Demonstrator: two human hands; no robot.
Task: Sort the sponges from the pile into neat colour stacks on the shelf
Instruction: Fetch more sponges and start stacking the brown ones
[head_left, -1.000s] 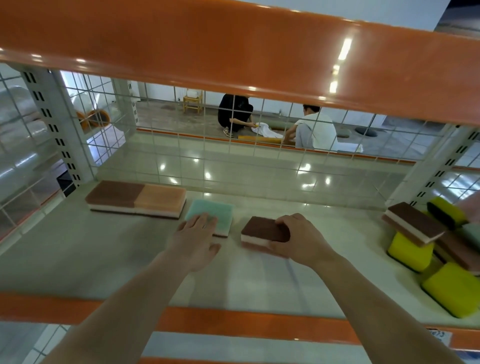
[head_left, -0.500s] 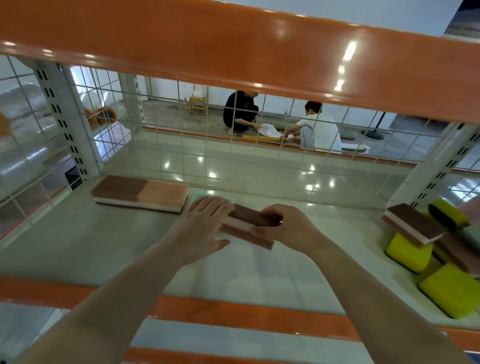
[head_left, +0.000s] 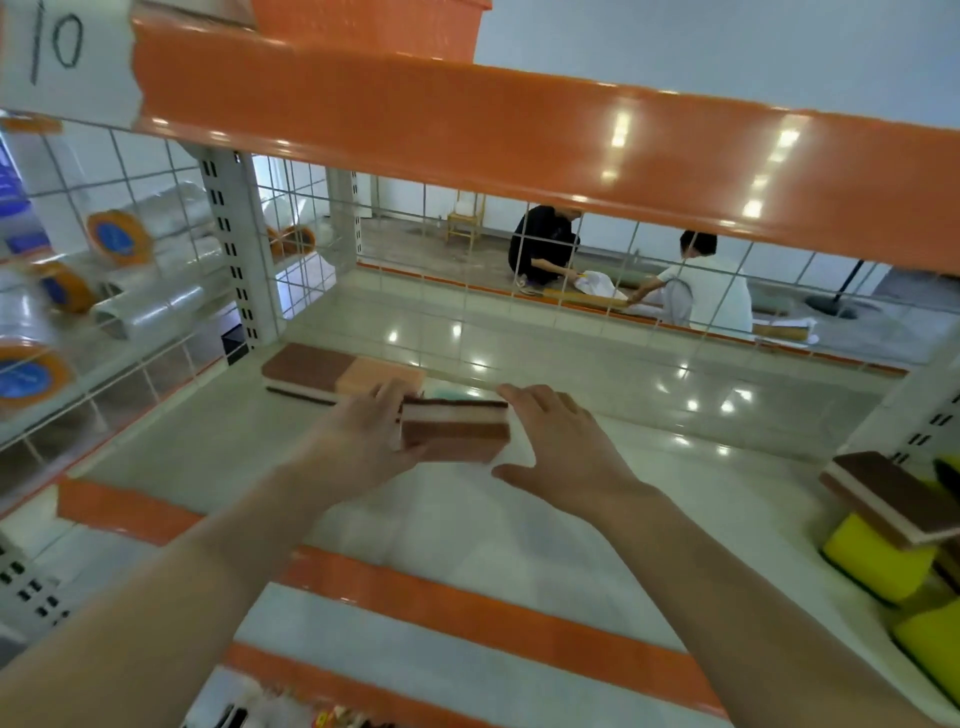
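Note:
A brown sponge with a white middle layer (head_left: 454, 428) is held up above the shelf board (head_left: 519, 519), turned side-on to me. My left hand (head_left: 363, 436) grips its left end. My right hand (head_left: 561, 447) is at its right end with fingers spread and straight, not wrapped around it. At the back left lie a brown sponge (head_left: 306, 366) and a peach sponge (head_left: 382, 375) side by side. A sliver of a green sponge (head_left: 451, 387) shows behind my hands. The pile at the right edge has a brown sponge (head_left: 893, 499) on yellow sponges (head_left: 872, 564).
An orange beam (head_left: 519, 130) crosses above the shelf opening, and an orange front lip (head_left: 467, 597) runs below my arms. A wire grid (head_left: 467, 270) closes the back and left side. Tape rolls (head_left: 117, 236) lie on the neighbouring shelf. Two people crouch on the floor beyond.
The brown sponge has gone from resting on the shelf under my right hand to being held up on edge. My left hand has taken its left end and my right hand has loosened its grasp.

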